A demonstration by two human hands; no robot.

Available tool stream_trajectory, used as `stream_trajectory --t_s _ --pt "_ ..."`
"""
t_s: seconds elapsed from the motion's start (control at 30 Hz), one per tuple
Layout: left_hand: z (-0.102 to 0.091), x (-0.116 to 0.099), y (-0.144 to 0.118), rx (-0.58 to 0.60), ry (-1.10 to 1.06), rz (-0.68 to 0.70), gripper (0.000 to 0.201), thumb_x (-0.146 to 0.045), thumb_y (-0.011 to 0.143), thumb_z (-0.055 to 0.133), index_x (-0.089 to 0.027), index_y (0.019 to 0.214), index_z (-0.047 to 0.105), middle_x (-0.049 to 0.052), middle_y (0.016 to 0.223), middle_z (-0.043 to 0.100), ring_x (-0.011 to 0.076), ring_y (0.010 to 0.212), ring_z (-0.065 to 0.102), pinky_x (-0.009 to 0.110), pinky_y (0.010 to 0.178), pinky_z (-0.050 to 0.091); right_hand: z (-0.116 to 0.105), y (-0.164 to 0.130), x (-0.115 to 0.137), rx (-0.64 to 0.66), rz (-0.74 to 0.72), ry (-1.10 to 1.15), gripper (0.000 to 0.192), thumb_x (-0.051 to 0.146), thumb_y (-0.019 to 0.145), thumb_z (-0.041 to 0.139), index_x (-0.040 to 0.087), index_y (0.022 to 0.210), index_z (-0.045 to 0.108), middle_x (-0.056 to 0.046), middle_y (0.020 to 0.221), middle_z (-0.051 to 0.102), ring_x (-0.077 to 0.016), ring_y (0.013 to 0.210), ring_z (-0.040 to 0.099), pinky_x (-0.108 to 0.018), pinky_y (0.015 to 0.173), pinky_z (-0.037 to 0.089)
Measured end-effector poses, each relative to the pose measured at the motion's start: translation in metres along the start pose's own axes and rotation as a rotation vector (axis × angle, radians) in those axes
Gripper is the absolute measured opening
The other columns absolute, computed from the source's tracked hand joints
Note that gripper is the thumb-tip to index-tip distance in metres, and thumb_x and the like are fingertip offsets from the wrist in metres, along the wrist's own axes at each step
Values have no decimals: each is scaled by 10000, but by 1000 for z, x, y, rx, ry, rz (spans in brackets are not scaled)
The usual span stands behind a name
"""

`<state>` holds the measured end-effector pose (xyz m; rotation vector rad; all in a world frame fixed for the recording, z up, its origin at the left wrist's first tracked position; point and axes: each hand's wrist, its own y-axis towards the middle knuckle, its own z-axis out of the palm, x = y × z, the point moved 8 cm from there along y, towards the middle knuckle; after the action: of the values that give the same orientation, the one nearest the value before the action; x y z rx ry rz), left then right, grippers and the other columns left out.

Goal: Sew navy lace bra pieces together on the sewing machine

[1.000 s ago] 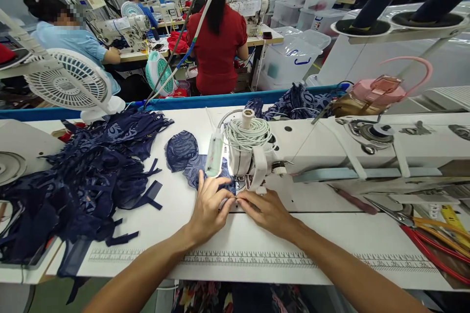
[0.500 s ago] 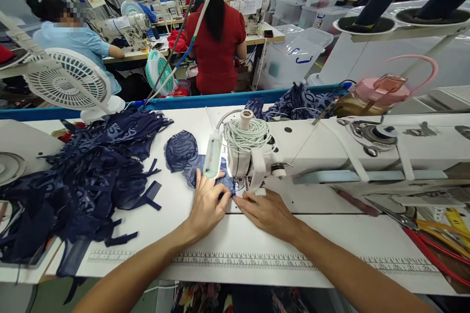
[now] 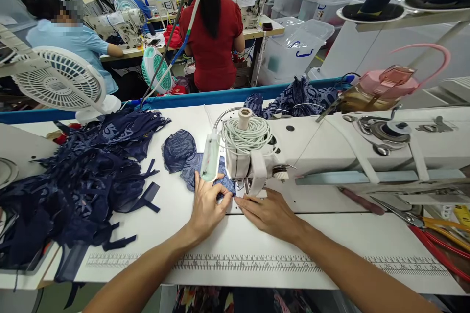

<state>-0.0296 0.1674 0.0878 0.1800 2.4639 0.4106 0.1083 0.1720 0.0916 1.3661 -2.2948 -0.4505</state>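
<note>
A navy lace bra piece (image 3: 191, 168), with one rounded cup lying flat at its far left, runs under the head of the white sewing machine (image 3: 244, 164). My left hand (image 3: 209, 203) rests on it just left of the needle area, thumb and forefinger pinched at its near edge. From the other side, my right hand (image 3: 270, 215) has its fingertips closed at the same edge, close by the presser foot (image 3: 253, 188). The exact grip of the right fingers is partly hidden. A pale lamp housing (image 3: 210, 156) hangs over the left fingertips.
Navy bra pieces with straps (image 3: 91, 181) pile up at left beside a white fan (image 3: 60, 78). More navy lace (image 3: 297, 100) lies behind the machine. Scissors (image 3: 404, 212) with red handles lie at right. A ruler strip (image 3: 249, 263) runs along the front edge. Co-workers sit ahead.
The camera view has shifted slightly. Both hands stay at nearly the same spot on the bra piece, with little visible movement.
</note>
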Motion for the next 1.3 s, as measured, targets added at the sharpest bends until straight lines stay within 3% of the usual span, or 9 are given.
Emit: stream_trajectory --t_s 0.13,0.53,0.7,0.83,0.93,1.07,1.2,1.3 --pt "1 1 -1 6 1 -8 162 -115 844 556 -210 712 557 38 955 605 239 1124 535 564 1052 348 -7 0 -6 -109 37 -10 169 202 916 544 190 986 697 -39 725 653 -159 687 576 -279 615 456" --pt "-1 -2 -2 8 82 73 102 -165 895 527 -197 846 611 57 981 634 240 1113 552 541 1027 394 0 2 -2 -76 38 -85 287 164 907 481 207 1101 688 -50 762 625 -172 708 573 -301 664 459" --pt "-12 -25 -9 0 285 297 243 -66 895 457 -173 1031 628 101 1098 632 249 1130 541 539 1037 389 -3 5 0 -90 36 -102 301 129 895 468 195 1081 695 -49 733 622 -192 723 562 -312 651 446" --pt "-5 -37 -18 67 378 488 323 16 867 408 -152 1042 621 54 936 662 207 990 590 565 1091 320 1 4 -1 -64 25 -83 300 115 890 472 192 1090 682 -59 807 652 -179 746 565 -313 695 448" --pt "-1 -27 -20 119 360 443 313 9 859 402 -146 1035 609 42 878 637 182 887 592 579 1099 304 3 2 -2 -62 24 -86 308 117 896 470 202 1114 672 -49 815 669 -170 729 557 -311 691 451" --pt "1 -16 -21 131 303 399 371 9 841 398 -153 1122 578 58 935 624 183 893 578 603 1087 300 4 1 -2 -60 30 -79 315 118 902 455 213 1105 676 -42 801 680 -171 733 563 -311 696 465" --pt "4 -16 -20 145 317 417 386 28 829 393 -144 1114 588 68 921 616 186 869 567 521 1006 417 3 4 -3 -37 53 -65 331 109 887 461 234 1097 685 -39 832 693 -173 740 572 -317 712 480" --pt "4 -22 -19 118 368 438 336 16 840 405 -138 1055 612 63 883 609 190 847 572 521 1003 417 -1 5 -5 -41 79 -34 356 101 876 466 245 1110 692 -36 837 692 -174 739 572 -308 696 489"
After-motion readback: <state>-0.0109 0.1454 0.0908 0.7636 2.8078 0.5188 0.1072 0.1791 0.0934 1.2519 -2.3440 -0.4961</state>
